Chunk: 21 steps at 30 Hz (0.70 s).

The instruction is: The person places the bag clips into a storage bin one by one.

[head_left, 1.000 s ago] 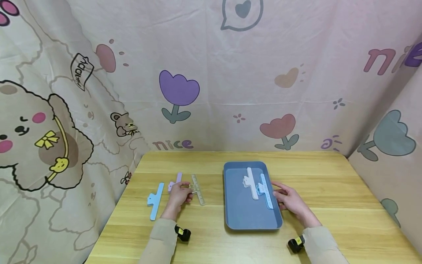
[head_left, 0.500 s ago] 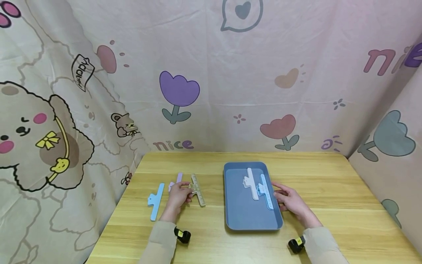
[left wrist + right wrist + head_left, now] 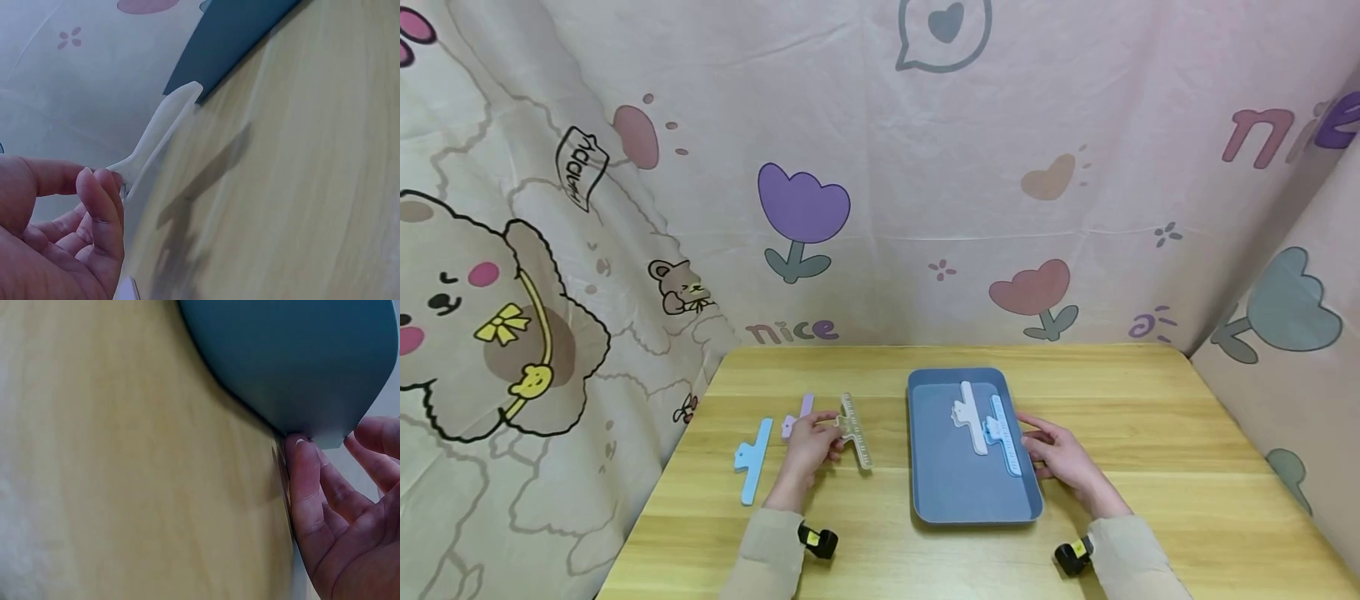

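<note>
Here, the left hand pinches a clear ruler-marked clip above the wooden table, at the blue-grey tray's nine o'clock; the right hand, fingers loose, touches the tray's three-o'clock side.

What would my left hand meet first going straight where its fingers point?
Likely the blue-gray tray, with the pinched pale clip leading, though depth is hard to judge.
</note>
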Available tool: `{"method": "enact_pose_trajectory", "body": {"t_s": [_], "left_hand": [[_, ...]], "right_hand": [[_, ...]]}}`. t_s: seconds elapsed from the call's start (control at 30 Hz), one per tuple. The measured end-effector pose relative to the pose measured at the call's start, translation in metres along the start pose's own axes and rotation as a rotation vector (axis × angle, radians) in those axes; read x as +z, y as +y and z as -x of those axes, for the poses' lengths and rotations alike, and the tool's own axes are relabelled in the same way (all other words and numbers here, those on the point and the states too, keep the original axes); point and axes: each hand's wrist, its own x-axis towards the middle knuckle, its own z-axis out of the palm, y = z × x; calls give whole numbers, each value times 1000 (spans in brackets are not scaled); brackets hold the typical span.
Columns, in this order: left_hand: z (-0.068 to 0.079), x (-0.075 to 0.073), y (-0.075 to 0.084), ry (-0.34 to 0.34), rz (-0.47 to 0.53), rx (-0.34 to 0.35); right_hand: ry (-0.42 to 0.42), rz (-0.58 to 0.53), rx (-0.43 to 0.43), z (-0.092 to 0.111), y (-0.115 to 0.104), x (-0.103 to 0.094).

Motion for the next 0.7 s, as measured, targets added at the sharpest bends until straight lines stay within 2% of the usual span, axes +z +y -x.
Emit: {"method": "enact_pose_trajectory", "body": {"t_s": [0.2,0.43,0.7], "left_hand": [[7,8,12,-41,30,-3],[15,22,22,-95,37,56],[24,41,31,-175,133,75]], "right_hand": [[-4,0,-10,0,-1,0],[-8,-6,-19,1,-1,1],[-1,1,-24,0,-1,2]]}}
